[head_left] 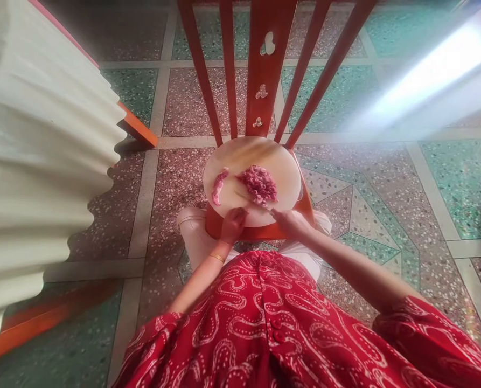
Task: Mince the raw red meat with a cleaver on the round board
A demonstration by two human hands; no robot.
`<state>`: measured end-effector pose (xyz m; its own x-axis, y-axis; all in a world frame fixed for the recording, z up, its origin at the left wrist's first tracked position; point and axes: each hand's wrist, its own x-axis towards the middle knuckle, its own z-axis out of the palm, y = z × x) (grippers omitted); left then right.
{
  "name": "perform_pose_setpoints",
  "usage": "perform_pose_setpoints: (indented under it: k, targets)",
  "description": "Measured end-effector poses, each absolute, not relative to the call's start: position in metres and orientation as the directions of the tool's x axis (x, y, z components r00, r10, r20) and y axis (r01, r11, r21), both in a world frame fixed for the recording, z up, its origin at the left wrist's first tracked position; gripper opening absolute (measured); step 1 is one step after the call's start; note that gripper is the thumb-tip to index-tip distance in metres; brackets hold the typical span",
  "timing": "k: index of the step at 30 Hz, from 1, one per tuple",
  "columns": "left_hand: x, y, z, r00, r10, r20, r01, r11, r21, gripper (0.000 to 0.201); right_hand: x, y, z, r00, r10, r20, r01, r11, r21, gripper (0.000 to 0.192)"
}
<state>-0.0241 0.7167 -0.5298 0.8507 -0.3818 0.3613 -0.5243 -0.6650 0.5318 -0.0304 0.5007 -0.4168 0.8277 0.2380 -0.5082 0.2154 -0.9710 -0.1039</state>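
Chopped raw meat (258, 184): pink-red, lumpy mound, near the middle of a smooth, pale round board (288, 166). Left grip (234, 223): fingers curled at the board's near edge; contents cannot be discerned. Right grip (291, 222): fingers bent, just beside the mound; cannot tell what, if anything, it grasps. Left on board: one curved, pale-streaked meat strip (219, 187). Beneath: red-orange chair (264, 67), slatted back, cut-outs. Floor (187, 102): speckled, stone-chip tiles. Far left: rippled cream cloth (42, 161).

pink meat (258, 185), cream board (240, 153), red shirt (244, 318) — white swirls
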Motion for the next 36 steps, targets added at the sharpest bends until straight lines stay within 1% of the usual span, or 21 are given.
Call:
perform_pose_setpoints:
  k: [2,4,8,11,13,15,17,19,22,24,25,27,29,30,32,33,34,36]
  targets:
    - [-0.026,0.719,-0.527,0.857,-0.362,0.366,-0.512,-0.669,0.539,0.024,-0.032,0.508,-0.418,0.809,0.290,-0.511,0.250,-0.957,-0.147,0.053]
    - [-0.025,0.720,-0.526,0.864,-0.357,0.356,-0.502,-0.679,0.535,0.025,-0.034,0.513,-0.419,0.795,0.306,-0.523,0.259,-0.952,-0.162,0.053]
    - [-0.022,0.720,-0.528,0.867,-0.366,0.337,-0.496,-0.698,0.517,0.024,-0.035,0.516,-0.419,0.775,0.301,-0.556,0.262,-0.953,-0.152,0.034]
    - [-0.021,0.720,-0.531,0.875,-0.362,0.321,-0.483,-0.684,0.546,0.024,-0.032,0.519,-0.420,0.745,0.297,-0.598,0.263,-0.954,-0.146,0.028]
    - [-0.021,0.719,-0.532,0.880,-0.350,0.320,-0.474,-0.674,0.566,0.024,-0.024,0.527,-0.421,0.731,0.308,-0.608,0.264,-0.950,-0.164,0.029]
    - [-0.021,0.719,-0.533,0.882,-0.338,0.328,-0.470,-0.669,0.576,0.023,-0.013,0.542,-0.423,0.737,0.338,-0.585,0.274,-0.941,-0.198,0.030]
    - [-0.022,0.719,-0.534,0.884,-0.324,0.337,-0.466,-0.675,0.572,0.022,0.000,0.560,-0.424,0.741,0.360,-0.566,0.284,-0.933,-0.222,0.030]
    - [-0.022,0.719,-0.534,0.888,-0.311,0.340,-0.457,-0.691,0.560,0.021,0.009,0.572,-0.423,0.735,0.355,-0.578,0.281,-0.935,-0.217,0.030]
    - [-0.022,0.720,-0.531,0.888,-0.322,0.330,-0.458,-0.698,0.551,0.021,0.008,0.567,-0.420,0.729,0.357,-0.584,0.278,-0.934,-0.223,0.035]
    - [-0.021,0.720,-0.528,0.878,-0.356,0.319,-0.477,-0.694,0.539,0.022,0.001,0.550,-0.418,0.741,0.369,-0.561,0.276,-0.929,-0.246,0.039]
    - [-0.020,0.719,-0.527,0.872,-0.377,0.311,-0.489,-0.697,0.524,0.022,-0.002,0.540,-0.417,0.757,0.362,-0.545,0.269,-0.932,-0.244,0.040]
    - [-0.016,0.714,-0.525,0.864,-0.409,0.292,-0.503,-0.722,0.475,0.021,-0.003,0.522,-0.415,0.800,0.315,-0.510,0.243,-0.948,-0.203,0.040]
    - [-0.010,0.710,-0.523,0.864,-0.418,0.280,-0.503,-0.752,0.427,0.020,0.002,0.508,-0.412,0.856,0.256,-0.450,0.211,-0.966,-0.150,0.036]
    - [-0.006,0.708,-0.523,0.865,-0.415,0.282,-0.500,-0.761,0.415,0.020,0.006,0.502,-0.411,0.879,0.246,-0.409,0.205,-0.968,-0.143,0.035]
    - [0.005,0.710,-0.521,0.873,-0.388,0.296,-0.485,-0.759,0.434,0.020,0.013,0.491,-0.408,0.908,0.269,-0.322,0.226,-0.960,-0.165,0.034]
    - [0.011,0.713,-0.519,0.885,-0.354,0.303,-0.462,-0.755,0.466,0.019,0.015,0.483,-0.406,0.910,0.298,-0.287,0.253,-0.950,-0.183,0.035]
    - [0.019,0.717,-0.516,0.903,-0.304,0.303,-0.423,-0.748,0.511,0.019,0.015,0.475,-0.406,0.904,0.333,-0.268,0.286,-0.937,-0.200,0.035]
    - [0.036,0.725,-0.508,0.941,-0.188,0.282,-0.328,-0.717,0.615,0.017,0.011,0.456,-0.407,0.866,0.413,-0.281,0.357,-0.905,-0.230,0.036]
